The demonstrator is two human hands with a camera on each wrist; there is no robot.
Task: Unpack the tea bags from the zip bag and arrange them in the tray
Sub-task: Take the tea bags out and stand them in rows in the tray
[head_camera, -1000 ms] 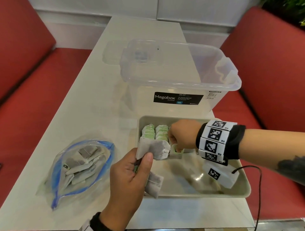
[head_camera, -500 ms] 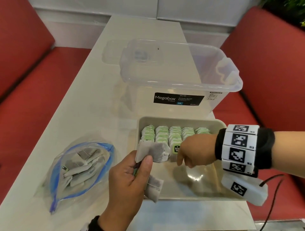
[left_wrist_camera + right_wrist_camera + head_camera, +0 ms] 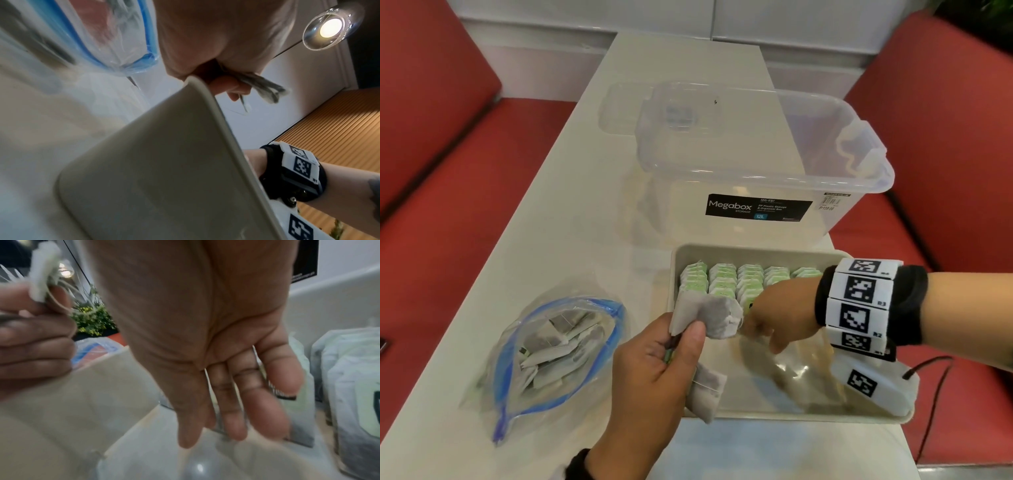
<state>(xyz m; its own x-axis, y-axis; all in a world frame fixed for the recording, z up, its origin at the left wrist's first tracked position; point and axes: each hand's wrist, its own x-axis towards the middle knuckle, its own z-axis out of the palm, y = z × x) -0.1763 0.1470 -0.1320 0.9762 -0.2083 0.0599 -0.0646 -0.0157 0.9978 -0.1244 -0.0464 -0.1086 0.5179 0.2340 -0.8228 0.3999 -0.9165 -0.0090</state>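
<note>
My left hand (image 3: 685, 337) hovers at the tray's near left corner and grips a bunch of grey tea bags (image 3: 709, 317), one hanging lower (image 3: 705, 394). The left wrist view shows the same tea bags (image 3: 265, 87) sticking out of the curled fingers. My right hand (image 3: 756, 334) hangs over the beige tray (image 3: 756, 251), fingers relaxed and holding nothing, their tips close to the held bags. Its straight fingers (image 3: 246, 402) show in the right wrist view. Rows of green-tagged tea bags (image 3: 739, 281) stand along the tray's far side. The blue-rimmed zip bag (image 3: 558, 346) lies to the left, holding several tea bags.
A clear Megabox storage box (image 3: 756, 164) stands just behind the tray on the white table (image 3: 585, 205). Red bench seats (image 3: 448, 205) flank the table. A black cable (image 3: 935, 394) trails from my right wrist past the tray's right end.
My right hand has drawn back from the rows at the tray's far side and now points toward the tea bags in my left hand. The left hand has barely moved.
</note>
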